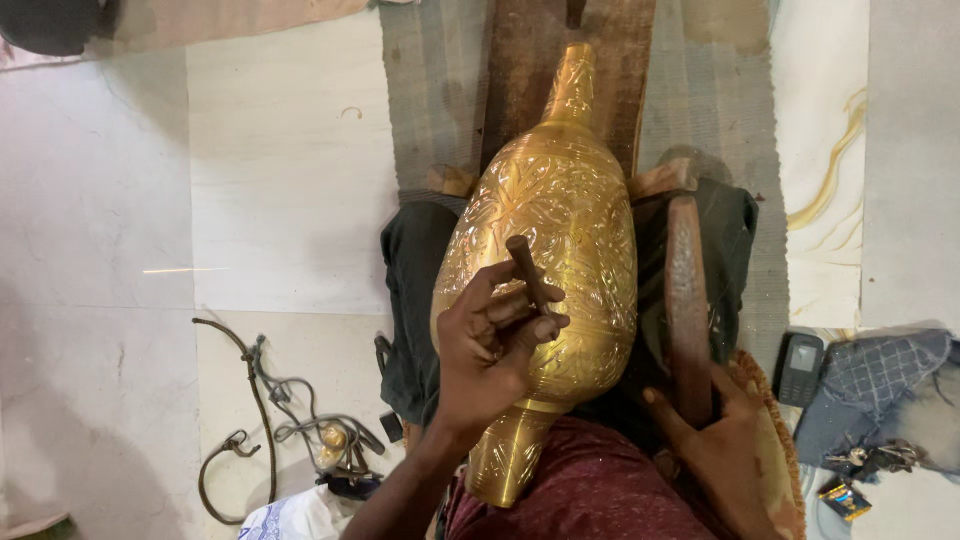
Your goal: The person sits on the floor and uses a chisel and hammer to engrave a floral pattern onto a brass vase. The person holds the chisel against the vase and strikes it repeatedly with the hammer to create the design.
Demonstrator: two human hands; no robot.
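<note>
A large engraved brass vase (560, 210) lies on its side across my lap, neck pointing away, resting on a wooden block (520, 70). My left hand (495, 345) is closed around a short dark chisel (528, 272) whose tip presses on the vase's belly. At the right of the vase my right hand (715, 430) grips the handle of a worn wooden mallet (687, 290), which lies alongside the vase.
A black mobile phone (800, 368) lies on the floor to the right, next to a blue checked cloth (880, 385), keys (875, 458) and a small packet (843, 498). Bent wire hooks and small fittings (290, 430) lie at lower left. A woven mat (710, 110) covers the floor ahead.
</note>
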